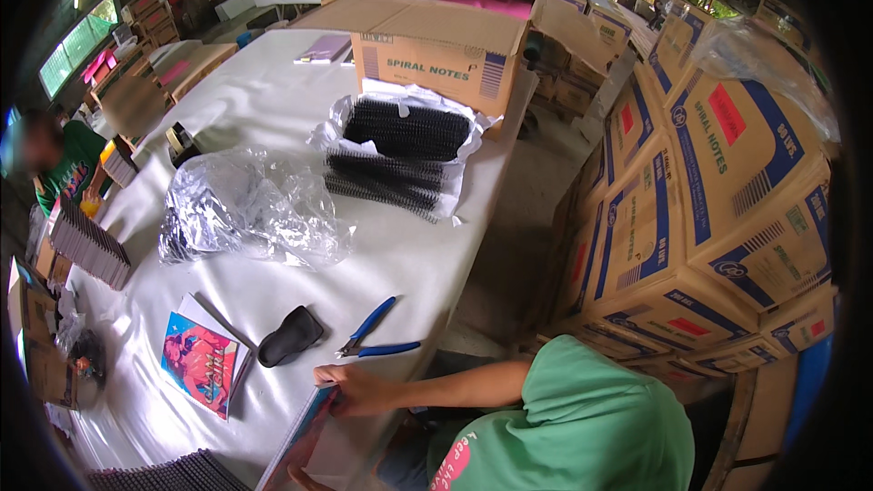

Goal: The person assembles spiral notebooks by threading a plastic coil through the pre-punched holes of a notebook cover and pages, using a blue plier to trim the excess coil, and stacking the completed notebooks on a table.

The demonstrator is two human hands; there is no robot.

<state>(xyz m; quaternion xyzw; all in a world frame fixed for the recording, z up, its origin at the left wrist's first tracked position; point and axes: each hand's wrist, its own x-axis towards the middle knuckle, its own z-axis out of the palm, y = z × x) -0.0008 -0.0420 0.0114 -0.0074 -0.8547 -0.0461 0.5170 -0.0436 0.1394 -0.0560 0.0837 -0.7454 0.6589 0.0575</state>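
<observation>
At the table's near edge I hold a notebook (300, 432) with a colourful cover, tilted up and seen nearly edge-on. My right hand (353, 391) is closed around its upper end. Only a little of my left hand (302, 477) shows at the lower edge, gripping the notebook's lower part. Just beyond my right hand lie blue-handled cutters (380, 332) with their handles apart. A black holder-like object (291, 336) rests to their left. Farther left, a notebook with an illustrated cover (198, 359) lies on loose sheets.
Black spiral coils (400, 155) lie in white paper before an open carton (427, 64). Crumpled clear plastic (245, 209) covers mid-table. Stacked cartons (673, 209) rise on the right. Spiral-bound notebooks (173, 473) sit at lower left. Another person (68, 159) is at the far left.
</observation>
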